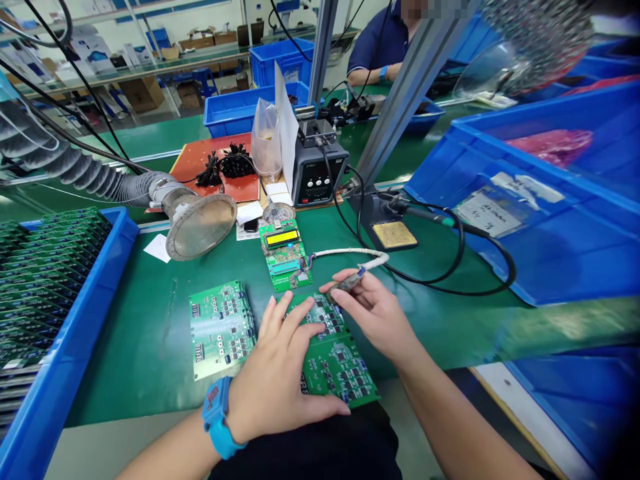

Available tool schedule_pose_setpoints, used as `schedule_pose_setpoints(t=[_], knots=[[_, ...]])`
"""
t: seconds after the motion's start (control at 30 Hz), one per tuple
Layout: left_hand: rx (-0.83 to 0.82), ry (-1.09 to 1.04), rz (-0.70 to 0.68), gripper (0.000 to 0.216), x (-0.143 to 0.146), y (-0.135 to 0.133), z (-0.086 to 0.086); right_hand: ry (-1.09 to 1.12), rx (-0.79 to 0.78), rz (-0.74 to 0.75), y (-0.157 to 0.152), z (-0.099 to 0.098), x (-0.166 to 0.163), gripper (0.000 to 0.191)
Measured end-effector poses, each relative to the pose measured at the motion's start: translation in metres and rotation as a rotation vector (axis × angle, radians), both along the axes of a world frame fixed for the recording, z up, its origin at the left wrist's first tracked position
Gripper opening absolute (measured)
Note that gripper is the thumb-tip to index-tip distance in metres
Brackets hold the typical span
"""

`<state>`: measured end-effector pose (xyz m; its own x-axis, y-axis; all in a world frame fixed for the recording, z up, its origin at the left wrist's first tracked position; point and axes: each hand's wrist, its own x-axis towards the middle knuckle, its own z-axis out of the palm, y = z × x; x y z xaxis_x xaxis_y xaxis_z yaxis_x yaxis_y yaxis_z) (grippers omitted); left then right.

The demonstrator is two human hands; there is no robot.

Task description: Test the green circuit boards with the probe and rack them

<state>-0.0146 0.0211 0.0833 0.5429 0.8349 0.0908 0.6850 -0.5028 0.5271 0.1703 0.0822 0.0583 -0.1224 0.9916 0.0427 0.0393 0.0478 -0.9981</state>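
A green circuit board panel (345, 367) lies at the front edge of the bench. My left hand (283, 367) rests on it with fingers spread, wearing a blue wrist strap (220, 417). In my right hand (373, 307) is a dark grey handheld probe (346, 285), its tip at the far edge of the panel. A white-sleeved cable (350, 252) joins the probe to a small green programmer board (285, 253) with a lit yellow display. Left of my left hand sits a stack of similar circuit boards (220, 327).
At left stands a blue bin (95, 300) with upright circuit boards, near a fume extractor hood (203, 223). Behind are a soldering station (320, 167) and iron stand (393, 227). A large blue crate (540, 247) is at right. Another person (377, 43) sits across the bench.
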Motion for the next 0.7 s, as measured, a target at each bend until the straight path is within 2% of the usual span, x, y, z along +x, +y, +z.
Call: schedule_pose_setpoints(t=[0.2,0.53,0.7], knots=[[0.018,-0.068,0.02,0.106,-0.0019,0.0011,-0.0018,-0.011,-0.005,-0.005,-0.0002,0.0004,-0.0009,0.029],[-0.003,-0.017,0.023,0.088,-0.0005,0.0014,0.0023,0.018,-0.009,-0.006,0.0001,-0.003,-0.0018,0.026],[-0.003,-0.008,0.014,0.09,-0.0012,0.0008,0.0008,0.025,-0.012,-0.008,-0.001,-0.0022,-0.0025,0.023]])
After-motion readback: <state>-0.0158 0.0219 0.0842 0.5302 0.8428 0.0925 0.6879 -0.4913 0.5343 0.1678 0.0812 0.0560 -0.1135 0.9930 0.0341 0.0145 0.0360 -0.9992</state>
